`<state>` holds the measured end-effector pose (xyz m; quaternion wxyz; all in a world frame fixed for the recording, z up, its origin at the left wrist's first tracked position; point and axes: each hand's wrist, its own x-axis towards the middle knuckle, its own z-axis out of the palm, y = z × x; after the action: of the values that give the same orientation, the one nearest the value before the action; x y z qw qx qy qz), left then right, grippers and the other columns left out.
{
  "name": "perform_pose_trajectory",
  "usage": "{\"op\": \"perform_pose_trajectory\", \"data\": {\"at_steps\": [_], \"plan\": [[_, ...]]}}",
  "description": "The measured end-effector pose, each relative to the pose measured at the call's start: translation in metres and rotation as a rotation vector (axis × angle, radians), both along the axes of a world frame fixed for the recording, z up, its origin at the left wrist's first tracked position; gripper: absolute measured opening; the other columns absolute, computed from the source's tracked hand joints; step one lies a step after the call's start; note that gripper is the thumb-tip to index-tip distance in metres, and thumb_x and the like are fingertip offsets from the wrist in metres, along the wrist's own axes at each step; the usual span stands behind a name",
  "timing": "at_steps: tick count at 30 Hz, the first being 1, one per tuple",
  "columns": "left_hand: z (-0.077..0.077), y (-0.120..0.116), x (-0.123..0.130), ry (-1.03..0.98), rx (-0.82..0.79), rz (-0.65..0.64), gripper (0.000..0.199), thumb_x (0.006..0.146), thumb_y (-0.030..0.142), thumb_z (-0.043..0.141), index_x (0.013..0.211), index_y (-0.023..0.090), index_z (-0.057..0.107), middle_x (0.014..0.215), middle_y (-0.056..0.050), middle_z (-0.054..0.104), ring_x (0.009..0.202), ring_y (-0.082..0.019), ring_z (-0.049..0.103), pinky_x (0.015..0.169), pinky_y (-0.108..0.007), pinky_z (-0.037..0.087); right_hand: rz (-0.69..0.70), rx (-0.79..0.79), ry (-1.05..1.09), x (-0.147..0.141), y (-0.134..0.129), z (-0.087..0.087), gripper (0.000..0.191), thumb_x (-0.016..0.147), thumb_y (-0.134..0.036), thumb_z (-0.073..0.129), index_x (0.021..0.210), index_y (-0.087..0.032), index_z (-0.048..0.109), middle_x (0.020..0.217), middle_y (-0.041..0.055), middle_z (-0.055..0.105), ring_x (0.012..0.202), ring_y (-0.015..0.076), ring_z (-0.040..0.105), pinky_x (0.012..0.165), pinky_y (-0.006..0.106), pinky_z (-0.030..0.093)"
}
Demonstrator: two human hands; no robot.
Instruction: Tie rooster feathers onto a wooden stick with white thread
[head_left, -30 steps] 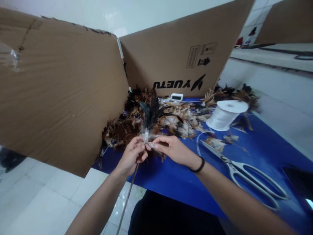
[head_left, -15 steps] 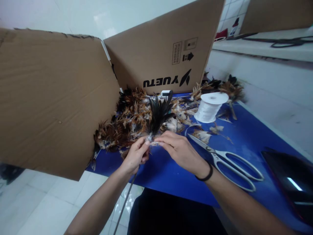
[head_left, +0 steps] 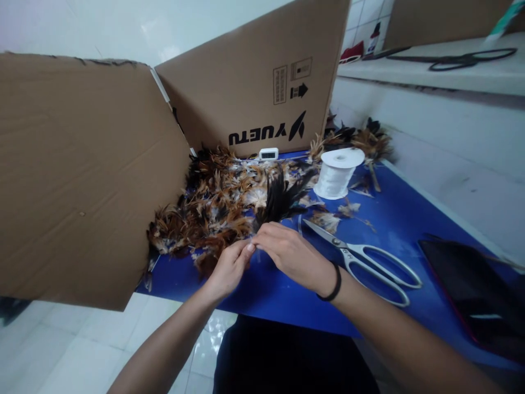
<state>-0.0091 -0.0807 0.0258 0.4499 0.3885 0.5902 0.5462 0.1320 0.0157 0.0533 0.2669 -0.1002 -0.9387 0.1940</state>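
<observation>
A bunch of black feathers (head_left: 283, 200) rises from behind my fingers, fanned up and to the right. My left hand (head_left: 229, 267) is closed, thumb and forefinger pinched at the base of the bunch. My right hand (head_left: 293, 254), with a dark band at the wrist, is closed too, its fingertips meeting the left ones at that base. The feather base itself is hidden by my fingers. Beyond both hands spreads a heap of brown and cream feathers (head_left: 213, 202). Silver scissors (head_left: 361, 257) lie with blades parted, right of my right hand.
A white spool of ribbon (head_left: 337, 174) stands on the blue tabletop (head_left: 279, 309). Cardboard panels (head_left: 77, 180) wall off the left and back. A small white digital display (head_left: 269, 155) sits by the back panel. At right lies a black tablet-like device (head_left: 463, 295).
The black feathers have tipped to the right. My right hand has come over their base and against my left fingertips. The thin rod below my left hand is no longer visible. The view has shifted.
</observation>
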Motion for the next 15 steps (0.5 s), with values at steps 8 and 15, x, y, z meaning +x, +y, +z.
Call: {"op": "perform_pose_trajectory", "data": {"at_steps": [8, 15], "plan": [[-0.0044, -0.0053, -0.0018, 0.219, 0.010, -0.031, 0.032, 0.081, 0.047, 0.057, 0.068, 0.017, 0.056, 0.055, 0.003, 0.039, 0.047, -0.009, 0.030, 0.044, -0.023, 0.021, 0.043, -0.047, -0.035, -0.0043, -0.0008, -0.0019, 0.022, 0.090, -0.010, 0.044, 0.083, -0.015, 0.064, 0.081, 0.0057, 0.060, 0.081, 0.0156, 0.055, 0.075, 0.028, 0.044], [-0.0085, -0.0086, -0.0081, -0.058, -0.096, 0.004, 0.040, 0.076, 0.050, 0.062, 0.065, 0.016, 0.045, 0.055, 0.006, 0.031, 0.044, -0.004, 0.026, 0.040, -0.018, 0.014, -0.034, -0.203, 0.199, -0.0014, 0.0012, 0.0014, 0.022, 0.085, -0.009, 0.050, 0.102, -0.018, 0.062, 0.100, 0.0058, 0.062, 0.091, 0.0157, 0.059, 0.083, 0.029, 0.047]]}}
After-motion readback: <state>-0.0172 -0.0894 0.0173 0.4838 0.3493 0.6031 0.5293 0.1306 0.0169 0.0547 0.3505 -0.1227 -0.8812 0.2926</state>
